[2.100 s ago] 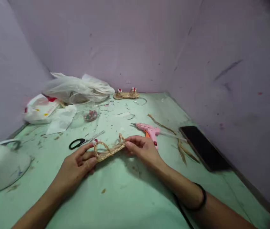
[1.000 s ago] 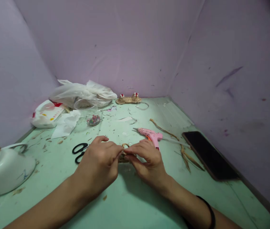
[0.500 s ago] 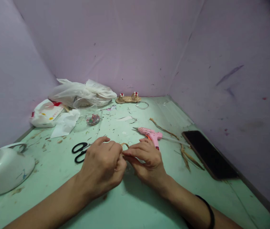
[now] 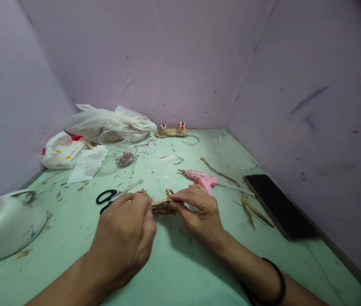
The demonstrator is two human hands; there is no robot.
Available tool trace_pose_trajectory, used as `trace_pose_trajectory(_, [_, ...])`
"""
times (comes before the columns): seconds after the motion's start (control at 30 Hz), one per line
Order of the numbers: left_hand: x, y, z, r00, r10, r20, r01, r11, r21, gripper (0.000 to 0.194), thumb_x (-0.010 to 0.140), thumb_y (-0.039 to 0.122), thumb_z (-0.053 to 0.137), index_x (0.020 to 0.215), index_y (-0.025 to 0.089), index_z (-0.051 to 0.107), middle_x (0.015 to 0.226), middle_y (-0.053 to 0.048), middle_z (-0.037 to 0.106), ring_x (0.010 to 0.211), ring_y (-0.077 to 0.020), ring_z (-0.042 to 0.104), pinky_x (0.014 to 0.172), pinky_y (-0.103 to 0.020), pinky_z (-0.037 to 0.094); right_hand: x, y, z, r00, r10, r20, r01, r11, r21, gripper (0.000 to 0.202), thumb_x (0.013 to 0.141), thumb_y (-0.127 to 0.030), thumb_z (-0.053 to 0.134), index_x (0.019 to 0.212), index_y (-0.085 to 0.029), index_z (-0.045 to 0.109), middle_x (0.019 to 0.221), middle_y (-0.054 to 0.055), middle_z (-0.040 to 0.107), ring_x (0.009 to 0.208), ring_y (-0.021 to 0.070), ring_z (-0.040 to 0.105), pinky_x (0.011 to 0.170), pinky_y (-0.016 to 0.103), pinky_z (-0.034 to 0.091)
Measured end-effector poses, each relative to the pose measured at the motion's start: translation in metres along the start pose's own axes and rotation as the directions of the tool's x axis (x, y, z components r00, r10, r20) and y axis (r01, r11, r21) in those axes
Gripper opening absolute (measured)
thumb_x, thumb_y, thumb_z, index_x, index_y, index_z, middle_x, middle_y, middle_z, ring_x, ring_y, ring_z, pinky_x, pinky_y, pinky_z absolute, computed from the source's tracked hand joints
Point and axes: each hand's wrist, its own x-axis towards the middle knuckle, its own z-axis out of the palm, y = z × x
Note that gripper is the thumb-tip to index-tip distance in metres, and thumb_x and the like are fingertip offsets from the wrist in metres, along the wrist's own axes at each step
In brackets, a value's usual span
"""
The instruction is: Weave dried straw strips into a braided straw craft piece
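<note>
Between my two hands is a small braided straw piece with a little loop standing up on its top. My left hand is closed round its left end and hides that part. The thumb and fingertips of my right hand pinch its right end beside the loop. Partly behind my left hand lie black-handled scissors, blades pointing right. A pink glue gun rests just beyond my right hand, its nozzle to the left.
A similar straw piece with red and white beads stands by the back wall, near a wire ring. Farther left are a plastic bag and a bead dish. A phone and dry strips lie right; a white bowl left.
My left hand has shifted left and toward me, away from my right hand. More of the straw piece now shows between them, and the scissor blades have come into view.
</note>
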Motion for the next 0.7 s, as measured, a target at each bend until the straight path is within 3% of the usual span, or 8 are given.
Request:
trace_pose_trajectory(0.07, [-0.007, -0.01, -0.001, 0.974, -0.215, 0.067, 0.219, 0.975, -0.046, 0.03, 0.084, 0.031, 0.032, 0.058, 0.02, 0.042, 0.048, 0.002, 0.044, 0.046, -0.0126, 0.043, 0.052, -0.026, 0.038, -0.001, 0.001, 0.0, 0.999, 0.021, -0.025, -0.021, 1.0, -0.009, 0.013, 0.07, -0.011, 0.064, 0.078, -0.022, 0.066, 0.072, 0.001, 0.069, 0.068, 0.0161, 0.061, 0.07, 0.034, 0.045])
trace_pose_trajectory(0.13, [-0.012, -0.018, 0.002, 0.855, -0.406, 0.324, 0.479, 0.857, -0.192, 0.04, 0.084, 0.044, 0.032, 0.054, 0.019, 0.042, 0.043, 0.002, 0.044, 0.042, -0.012, 0.043, 0.047, -0.025, 0.035, -0.003, 0.001, 0.0, 0.997, 0.0, -0.071, -0.004, 0.999, -0.051, 0.014, 0.072, -0.012, 0.062, 0.081, -0.022, 0.065, 0.074, 0.002, 0.068, 0.07, 0.0163, 0.06, 0.067, 0.033, 0.046])
trace_pose_trajectory(0.23, [-0.011, -0.024, 0.013, 0.598, -0.371, 0.711, 0.789, 0.427, -0.442, 0.044, 0.08, 0.055, 0.034, 0.068, 0.016, 0.051, 0.058, 0.0, 0.057, 0.046, -0.0117, 0.052, 0.048, -0.024, 0.04, -0.005, -0.004, -0.001, 0.973, -0.22, -0.071, 0.201, 0.956, -0.215, 0.021, 0.074, -0.008, 0.056, 0.085, -0.024, 0.064, 0.075, 0.002, 0.068, 0.068, 0.0152, 0.059, 0.072, 0.035, 0.044])
trace_pose_trajectory(0.33, [-0.007, -0.03, 0.025, 0.525, -0.372, 0.765, 0.833, 0.038, -0.553, 0.043, 0.074, 0.057, 0.044, 0.077, 0.014, 0.051, 0.068, -0.002, 0.06, 0.049, -0.0106, 0.056, 0.046, -0.022, 0.042, -0.007, -0.012, -0.001, 0.872, -0.443, 0.21, 0.487, 0.832, -0.266, 0.022, 0.073, -0.005, 0.052, 0.081, -0.023, 0.062, 0.075, -0.001, 0.068, 0.065, 0.0132, 0.057, 0.086, 0.04, 0.037])
trace_pose_trajectory(0.4, [-0.008, -0.035, 0.031, 0.462, -0.409, 0.787, 0.866, 0.016, -0.5, 0.046, 0.072, 0.058, 0.044, 0.069, 0.013, 0.051, 0.058, -0.001, 0.057, 0.041, -0.0091, 0.052, 0.037, -0.019, 0.036, -0.009, -0.017, 0.0, 0.774, -0.469, 0.425, 0.579, 0.796, -0.178, 0.014, 0.074, -0.01, 0.052, 0.078, -0.021, 0.061, 0.073, 0.0, 0.068, 0.065, 0.0132, 0.056, 0.092, 0.043, 0.032])
trace_pose_trajectory(0.47, [-0.011, -0.042, 0.034, 0.405, -0.433, 0.805, 0.911, 0.121, -0.394, 0.049, 0.073, 0.06, 0.04, 0.065, 0.012, 0.05, 0.049, -0.002, 0.056, 0.032, -0.0083, 0.046, 0.03, -0.018, 0.026, -0.011, -0.02, 0.0, 0.702, -0.445, 0.556, 0.588, 0.803, -0.1, 0.009, 0.076, -0.021, 0.053, 0.08, -0.019, 0.061, 0.075, 0.002, 0.066, 0.067, 0.0153, 0.056, 0.092, 0.046, 0.031])
trace_pose_trajectory(0.57, [-0.016, -0.048, 0.035, 0.411, -0.462, 0.786, 0.91, 0.253, -0.328, 0.047, 0.075, 0.057, 0.037, 0.068, 0.013, 0.051, 0.045, -0.001, 0.055, 0.029, -0.0083, 0.042, 0.028, -0.018, 0.023, -0.014, -0.022, 0.002, 0.644, -0.399, 0.653, 0.572, 0.818, -0.064, 0.015, 0.074, -0.026, 0.053, 0.083, -0.017, 0.061, 0.076, 0.005, 0.065, 0.072, 0.0183, 0.055, 0.087, 0.046, 0.034])
trace_pose_trajectory(0.7, [-0.019, -0.05, 0.037, 0.393, -0.467, 0.792, 0.919, 0.235, -0.317, 0.042, 0.074, 0.054, 0.038, 0.071, 0.014, 0.051, 0.042, 0.001, 0.053, 0.028, -0.0084, 0.041, 0.028, -0.018, 0.022, -0.017, -0.028, 0.002, 0.592, -0.367, 0.717, 0.574, 0.817, -0.056, 0.016, 0.073, -0.028, 0.053, 0.076, -0.015, 0.062, 0.072, 0.008, 0.064, 0.072, 0.0207, 0.055, 0.081, 0.044, 0.039])
